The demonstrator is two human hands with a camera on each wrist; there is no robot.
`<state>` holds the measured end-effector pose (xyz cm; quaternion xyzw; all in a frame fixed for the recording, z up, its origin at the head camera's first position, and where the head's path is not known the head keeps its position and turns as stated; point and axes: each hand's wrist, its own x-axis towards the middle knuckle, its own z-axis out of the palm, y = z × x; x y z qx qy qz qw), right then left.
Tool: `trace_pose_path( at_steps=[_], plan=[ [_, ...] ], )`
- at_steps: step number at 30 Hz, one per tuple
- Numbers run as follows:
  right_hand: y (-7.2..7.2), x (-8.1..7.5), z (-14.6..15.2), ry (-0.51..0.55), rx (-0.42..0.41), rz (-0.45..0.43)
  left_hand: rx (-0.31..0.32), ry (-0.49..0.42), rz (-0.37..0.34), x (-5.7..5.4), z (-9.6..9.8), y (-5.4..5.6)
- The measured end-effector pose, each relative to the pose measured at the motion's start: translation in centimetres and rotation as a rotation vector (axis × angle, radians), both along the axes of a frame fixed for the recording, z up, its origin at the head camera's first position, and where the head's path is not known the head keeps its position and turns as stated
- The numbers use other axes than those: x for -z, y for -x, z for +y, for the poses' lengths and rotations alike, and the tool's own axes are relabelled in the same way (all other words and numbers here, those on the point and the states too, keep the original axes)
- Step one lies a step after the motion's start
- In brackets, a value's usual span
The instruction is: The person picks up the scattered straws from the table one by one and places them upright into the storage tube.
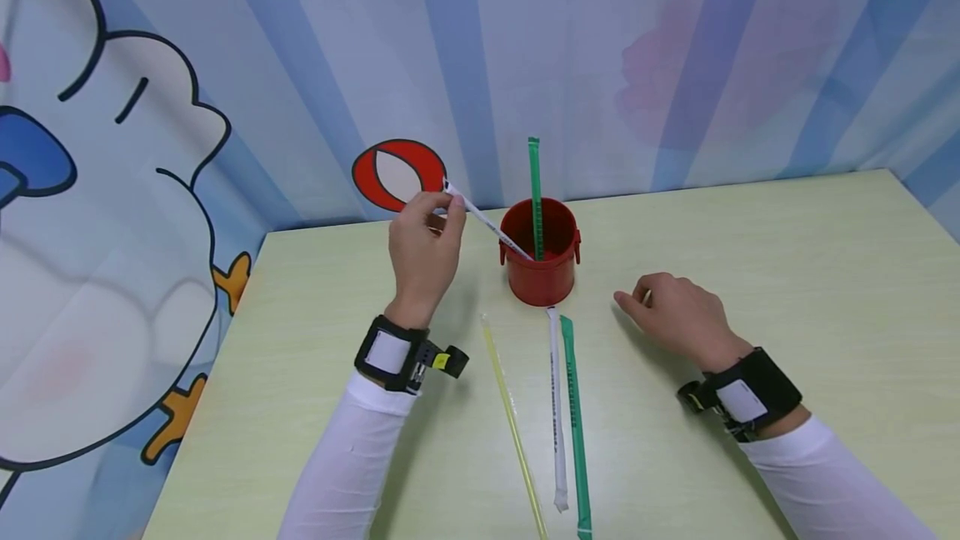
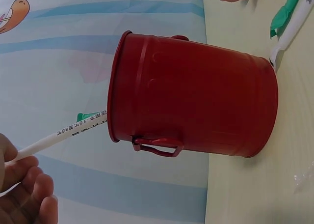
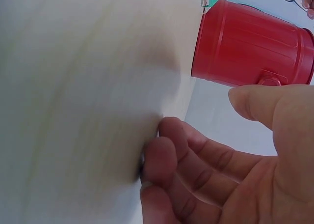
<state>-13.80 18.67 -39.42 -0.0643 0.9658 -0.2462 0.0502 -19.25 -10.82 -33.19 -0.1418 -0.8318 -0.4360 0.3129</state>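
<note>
Between thumb and fingers, my left hand [image 1: 426, 250] pinches the upper end of a white paper-wrapped straw [image 1: 483, 219]. That straw slants down into a red bucket [image 1: 542, 280], its lower end inside the rim. Printed dark lettering runs along the wrapper [image 2: 73, 130] in the left wrist view. A green wrapped straw [image 1: 536, 190] stands upright in the same bucket. To the bucket's right, my right hand [image 1: 678, 319] rests by the table top with loosely curled fingers and holds nothing.
On the pale wooden table [image 1: 787, 273], in front of the bucket, lie a yellow straw [image 1: 510, 411] in clear wrapping, a white wrapped straw [image 1: 557, 407] and a green wrapped straw [image 1: 575, 423]. A blue striped curtain [image 1: 570, 48] hangs behind the table.
</note>
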Motion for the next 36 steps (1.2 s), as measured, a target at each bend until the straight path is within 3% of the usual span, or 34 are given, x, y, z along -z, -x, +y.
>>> trace_pose_path(
  at_steps=[11,24,27,36],
  plan=[
    [0.0,-0.1,0.0,0.007,0.004,-0.003,-0.009,0.017,-0.030,-0.5,-0.2,0.2],
    [-0.1,-0.1,0.0,0.005,0.003,-0.012,-0.023,0.054,-0.077,0.7,-1.1,-0.2],
    [0.0,0.0,0.0,0.005,0.002,-0.010,-0.035,0.090,-0.142,1.3,-1.4,-0.3],
    [-0.1,0.0,0.0,0.000,0.005,-0.011,-0.054,0.265,-0.463,3.7,-2.5,-0.9]
  ],
)
